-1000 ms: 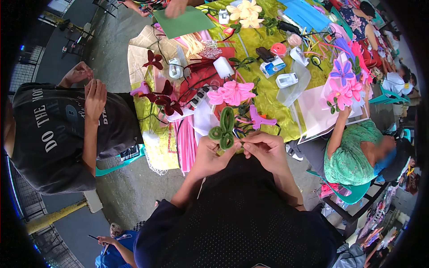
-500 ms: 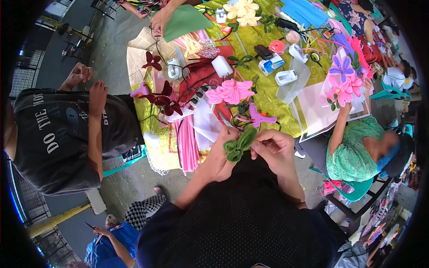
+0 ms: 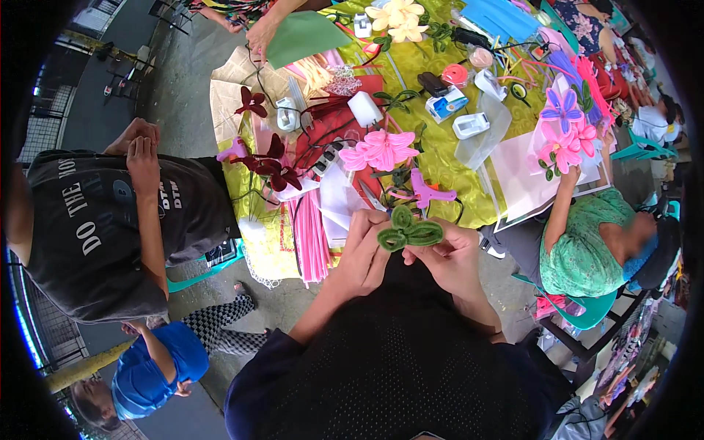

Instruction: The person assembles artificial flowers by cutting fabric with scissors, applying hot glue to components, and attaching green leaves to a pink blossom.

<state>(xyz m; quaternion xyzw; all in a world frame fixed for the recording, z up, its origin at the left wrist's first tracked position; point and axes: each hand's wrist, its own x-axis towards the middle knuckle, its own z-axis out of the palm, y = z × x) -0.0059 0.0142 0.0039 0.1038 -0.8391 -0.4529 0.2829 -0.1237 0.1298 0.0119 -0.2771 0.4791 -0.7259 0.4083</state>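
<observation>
A green pipe-cleaner leaf sprig [image 3: 411,230] with three looped leaves is held up between my hands, in front of my chest near the table's front edge. My left hand [image 3: 361,253] is closed, its fingers curled at the sprig's left side. From the other side, my right hand [image 3: 449,255] pinches below the right-hand leaf; the exact contact of its fingertips is partly hidden. Just beyond the hands lie a pink pipe-cleaner flower [image 3: 378,150] and a lilac glue gun [image 3: 425,189]. To their left is a bundle of pink pipe cleaners [image 3: 309,238].
Dark red flowers [image 3: 275,167], white tape dispensers [image 3: 469,126] and cream flowers [image 3: 397,20] cover the yellow tablecloth [image 3: 469,194]. A person in a dark shirt [image 3: 95,227] sits left; one in green [image 3: 587,246] sits right, near a pink-and-purple bouquet [image 3: 563,132]. Cables cross the table.
The leaf sprig has turned in my hands, so its three leaves now spread toward me. At lower left, a person in blue has moved. The left neighbour's hands have come together.
</observation>
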